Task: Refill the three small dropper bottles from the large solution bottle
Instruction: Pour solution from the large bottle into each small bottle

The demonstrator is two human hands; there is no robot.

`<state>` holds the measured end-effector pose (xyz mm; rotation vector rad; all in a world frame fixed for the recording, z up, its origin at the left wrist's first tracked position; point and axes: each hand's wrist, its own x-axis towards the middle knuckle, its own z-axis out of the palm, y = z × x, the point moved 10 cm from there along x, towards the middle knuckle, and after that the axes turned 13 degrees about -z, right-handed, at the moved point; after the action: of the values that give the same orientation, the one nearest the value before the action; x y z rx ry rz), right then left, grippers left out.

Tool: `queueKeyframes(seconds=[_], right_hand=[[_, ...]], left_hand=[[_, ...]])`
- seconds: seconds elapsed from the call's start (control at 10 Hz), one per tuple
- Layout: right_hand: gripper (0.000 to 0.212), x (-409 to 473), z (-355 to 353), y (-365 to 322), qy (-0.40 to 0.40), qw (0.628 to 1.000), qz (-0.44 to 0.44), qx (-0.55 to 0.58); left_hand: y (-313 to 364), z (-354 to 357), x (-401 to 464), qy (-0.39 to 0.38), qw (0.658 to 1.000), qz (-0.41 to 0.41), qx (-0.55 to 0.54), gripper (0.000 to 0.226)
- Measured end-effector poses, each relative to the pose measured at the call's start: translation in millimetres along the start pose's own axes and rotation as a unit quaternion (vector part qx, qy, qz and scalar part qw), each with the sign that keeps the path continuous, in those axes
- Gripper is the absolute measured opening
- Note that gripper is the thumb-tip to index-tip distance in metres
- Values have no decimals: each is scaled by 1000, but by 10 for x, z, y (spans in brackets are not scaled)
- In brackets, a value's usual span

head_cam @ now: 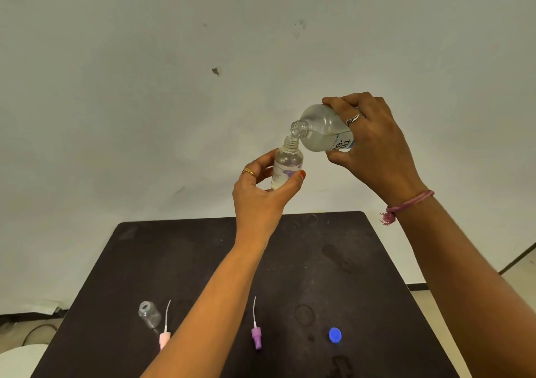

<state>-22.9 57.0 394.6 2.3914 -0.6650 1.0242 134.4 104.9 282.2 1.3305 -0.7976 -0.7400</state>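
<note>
My left hand grips a small clear bottle with a purple label, held upright and open-topped above the table. My right hand grips the large clear solution bottle, tipped so its open mouth sits just over the small bottle's neck. Clear liquid lies in both bottles. Another small empty bottle stands uncapped at the table's left. A pink spray cap with its tube lies beside it, partly hidden by my left forearm. A purple spray cap with tube lies mid-table.
A blue screw cap rests on the dark table at the right. Wet marks and a ring stain show on the tabletop. A pale wall stands directly behind the table. A white round object sits at the lower left.
</note>
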Motion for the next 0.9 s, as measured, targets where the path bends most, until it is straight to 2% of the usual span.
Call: queueKeyframes(seconds=[0.9], right_hand=[[73,-21,-22,17,-4,1000,0,-2]], left_hand=[[10,17,-30,-6,1000,2,-6,49]])
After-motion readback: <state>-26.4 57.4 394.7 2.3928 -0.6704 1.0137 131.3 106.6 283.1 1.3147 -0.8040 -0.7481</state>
